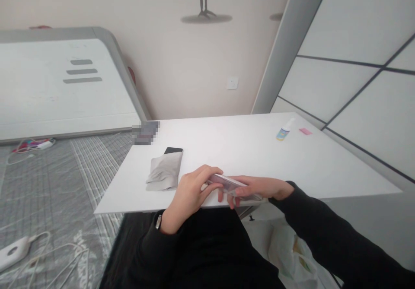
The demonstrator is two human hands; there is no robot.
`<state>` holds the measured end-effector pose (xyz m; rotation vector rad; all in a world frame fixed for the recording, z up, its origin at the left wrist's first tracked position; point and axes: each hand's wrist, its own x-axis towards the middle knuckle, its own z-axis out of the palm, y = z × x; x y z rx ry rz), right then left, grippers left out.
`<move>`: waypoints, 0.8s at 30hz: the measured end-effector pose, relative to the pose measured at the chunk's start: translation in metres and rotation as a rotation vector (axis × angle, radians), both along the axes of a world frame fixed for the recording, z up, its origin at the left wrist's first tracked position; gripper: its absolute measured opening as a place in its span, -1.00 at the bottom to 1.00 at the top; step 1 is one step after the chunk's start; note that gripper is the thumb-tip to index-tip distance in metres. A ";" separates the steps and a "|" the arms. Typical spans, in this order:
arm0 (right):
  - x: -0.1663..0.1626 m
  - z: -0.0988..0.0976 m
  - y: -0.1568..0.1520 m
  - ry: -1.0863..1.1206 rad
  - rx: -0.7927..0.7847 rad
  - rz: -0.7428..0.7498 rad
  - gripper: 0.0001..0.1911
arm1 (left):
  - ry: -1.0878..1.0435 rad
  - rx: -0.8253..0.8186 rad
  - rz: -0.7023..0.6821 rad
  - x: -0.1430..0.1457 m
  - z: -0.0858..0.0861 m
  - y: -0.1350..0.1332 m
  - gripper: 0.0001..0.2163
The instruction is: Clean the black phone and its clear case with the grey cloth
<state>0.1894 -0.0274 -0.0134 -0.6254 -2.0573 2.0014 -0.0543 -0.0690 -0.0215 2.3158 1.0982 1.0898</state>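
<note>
A slim, pinkish phone-sized thing (pixel 228 182), clear-looking along its lower side, is held tilted above the front edge of the white table. My left hand (pixel 196 187) pinches its left end between thumb and fingers. At its right part, my right hand (pixel 253 187) grips it, thumb on the near side and fingers behind and below. Whether it is a phone in a case or a case alone I cannot tell. Left of my hands lies a crumpled grey cloth (pixel 164 171), partly covering a flat black thing (pixel 173 150).
A small spray bottle (pixel 283 133) lies at the table's back right, beside a pink slip (pixel 305 131). A blurred dark item (pixel 145 132) rests at the back left corner. Left of the white table (pixel 227 142) is a bed (pixel 81 172) with cables; a plastic bag (pixel 292 254) is below.
</note>
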 end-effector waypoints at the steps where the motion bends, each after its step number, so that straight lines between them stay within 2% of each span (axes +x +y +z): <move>1: -0.003 -0.003 -0.002 -0.006 0.022 -0.049 -0.27 | -0.039 0.020 0.060 0.000 -0.001 0.001 -0.76; 3: -0.007 -0.010 -0.006 -0.020 0.149 -0.208 -0.28 | -0.137 0.003 0.212 0.001 -0.002 0.001 -0.60; 5: -0.006 -0.016 -0.009 -0.056 0.339 -0.338 -0.19 | -0.230 -0.158 0.280 0.001 -0.003 0.000 -0.52; 6: -0.006 -0.018 -0.011 -0.083 0.445 -0.383 -0.13 | -0.278 -0.289 0.250 0.002 -0.004 -0.001 -0.52; 9: -0.004 -0.017 -0.017 -0.181 0.675 -0.427 -0.08 | -0.442 -0.666 0.027 0.008 -0.005 -0.006 -0.55; 11: -0.005 -0.015 -0.020 -0.243 0.752 -0.433 -0.06 | -0.539 -0.791 -0.086 0.013 -0.006 -0.010 -0.55; 14: -0.004 -0.014 -0.020 -0.302 0.803 -0.425 -0.04 | -0.617 -0.858 -0.177 0.018 -0.005 -0.014 -0.56; 17: -0.001 -0.018 -0.015 -0.269 0.823 -0.409 0.00 | -0.663 -0.885 -0.247 0.019 -0.006 -0.015 -0.47; 24: 0.004 -0.031 -0.006 -0.200 0.744 -0.373 0.01 | -0.721 -0.902 -0.305 0.020 -0.017 -0.016 -0.48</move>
